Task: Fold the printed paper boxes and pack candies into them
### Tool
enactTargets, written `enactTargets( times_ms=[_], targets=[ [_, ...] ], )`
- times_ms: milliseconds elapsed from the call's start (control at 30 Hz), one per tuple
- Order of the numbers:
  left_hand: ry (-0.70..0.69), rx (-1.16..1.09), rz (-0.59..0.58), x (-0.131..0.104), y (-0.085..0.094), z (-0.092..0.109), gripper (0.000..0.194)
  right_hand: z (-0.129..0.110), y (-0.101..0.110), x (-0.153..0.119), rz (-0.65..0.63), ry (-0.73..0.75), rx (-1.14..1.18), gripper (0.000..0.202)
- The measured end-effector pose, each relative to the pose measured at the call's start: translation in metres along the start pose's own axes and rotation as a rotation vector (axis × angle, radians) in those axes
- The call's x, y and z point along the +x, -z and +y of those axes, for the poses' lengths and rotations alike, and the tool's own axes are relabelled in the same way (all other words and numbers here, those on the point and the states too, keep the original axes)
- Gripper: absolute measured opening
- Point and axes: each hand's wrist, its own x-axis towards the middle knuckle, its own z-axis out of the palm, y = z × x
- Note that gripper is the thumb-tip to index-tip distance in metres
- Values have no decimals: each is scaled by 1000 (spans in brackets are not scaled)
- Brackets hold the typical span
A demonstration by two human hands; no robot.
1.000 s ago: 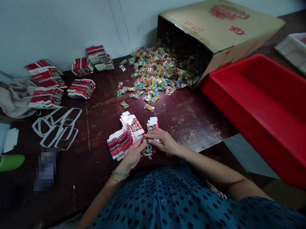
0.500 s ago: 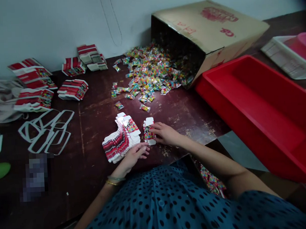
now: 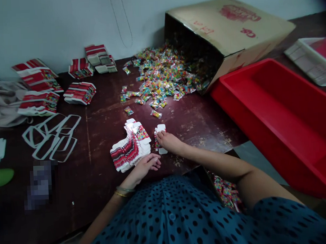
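My right hand [image 3: 169,142] is closed over a small printed candy carton [image 3: 162,150] lying on the table, its fingertips pressed together on the carton's upper part. The hand covers much of the carton's printed face; white flaps show at both ends. Beside it on the left lies a fanned stack of flat red-and-white cartons [image 3: 130,146], the top one showing a colourful print. My left hand [image 3: 146,166] rests just below this stack, palm turned inward, fingers loosely bent and apart, with nothing in them.
Small wrapped candies [image 3: 161,79] spill from a tipped cardboard box [image 3: 234,29] at the back. A red tray [image 3: 259,107] stands at right. Carton bundles [image 3: 79,93] and white bands [image 3: 51,139] lie at left. Filled packs [image 3: 227,191] sit below the table edge.
My right hand's fingers have drawn in and closed over the upper part of the carton. My left hand has barely moved. The whole view has shifted slightly.
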Motion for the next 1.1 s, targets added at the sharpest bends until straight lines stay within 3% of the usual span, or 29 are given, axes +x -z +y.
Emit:
enactTargets(
  times_ms=[133,267,400,533,600,667,800,900,967,1033,1100],
  targets=[
    [-4,27,-31,1,2,-3,33,0,2,2,-49,27,36,28],
    [1,13,-20,1,-1,-7,34,-7,-2,1,1,5,-28,33],
    [27,-135,5,-1,-6,-7,43,-11,3,-12,17,55,-4,29],
    [-45,-556,-58,2,-13,3,48,-21,19,-44,207,216,195,31],
    [-79,-628,-57,6,-18,8,42,-29,22,-59,314,338,327,27],
    [-77,-518,-5,9,-22,10,35,-34,22,-66,405,300,452,25],
    [-20,-181,77,8,-32,5,21,-39,13,-64,511,62,640,27],
    [-20,-153,66,3,-37,5,17,-40,9,-61,464,24,881,17],
    [-27,-135,-39,-1,-37,10,16,-35,10,-61,355,29,1034,18],
    [-32,-92,-205,-3,-37,16,17,-25,15,-61,190,124,1167,20],
    [-62,-7,-245,-1,-36,18,20,-15,21,-61,65,220,1266,22]
  ],
)
